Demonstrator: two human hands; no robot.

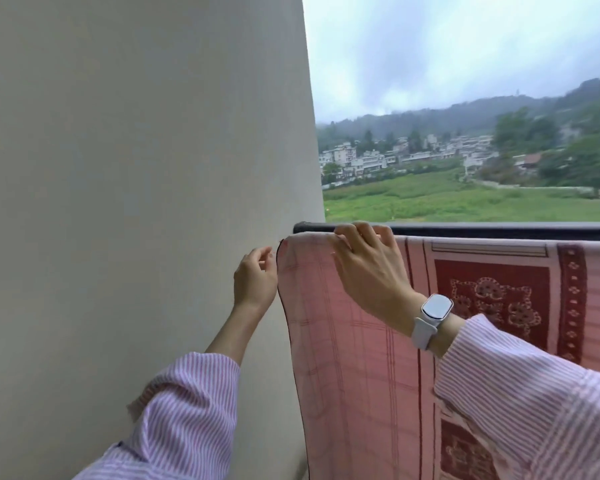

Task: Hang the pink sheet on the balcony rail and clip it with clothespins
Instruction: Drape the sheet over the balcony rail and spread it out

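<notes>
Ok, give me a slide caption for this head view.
Right hand grips pink sheet on balcony rail; left hand at its edge.

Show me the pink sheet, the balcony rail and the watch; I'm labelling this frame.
pink sheet (pixel 343 341): head view, its hanging checked part.
balcony rail (pixel 499 231): head view, its bare dark top bar.
watch (pixel 436 305): head view, its face.

Pink sheet (pixel 343 341), maroon floral panels; dark rail (pixel 499 231); pink-white striped sleeves (pixel 187 410); white watch (pixel 433 317).
</notes>
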